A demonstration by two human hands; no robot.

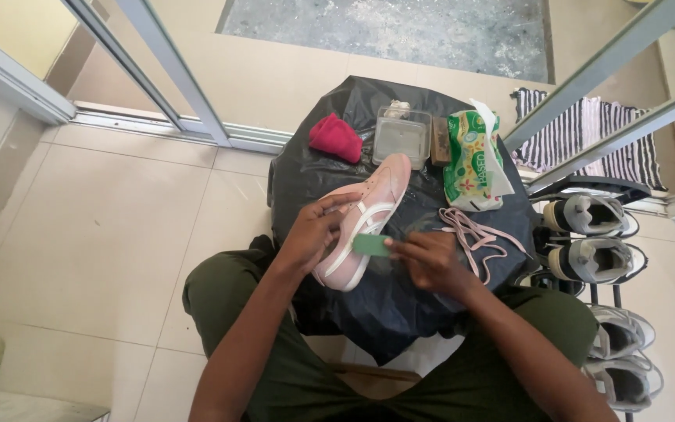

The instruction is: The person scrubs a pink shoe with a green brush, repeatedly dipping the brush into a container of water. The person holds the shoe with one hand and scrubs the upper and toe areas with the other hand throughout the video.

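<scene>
A pale pink sneaker (pixel 376 195) with white stripes lies on its side on a small table covered in black plastic (pixel 306 176). My left hand (pixel 312 232) grips the shoe at its middle, fingers over the upper. My right hand (pixel 429 258) pinches a small green pad (pixel 372 244) and holds it against the shoe's side near the heel. Loose pink laces (pixel 474 232) lie on the plastic just right of my right hand.
At the table's far side sit a red cloth (pixel 335 137), a clear plastic tub (pixel 402 137), a brown brush (pixel 441 141) and a green wipes packet (pixel 472 160). A shoe rack (pixel 597 234) with grey sneakers stands at the right. A striped mat (pixel 587 141) lies beyond.
</scene>
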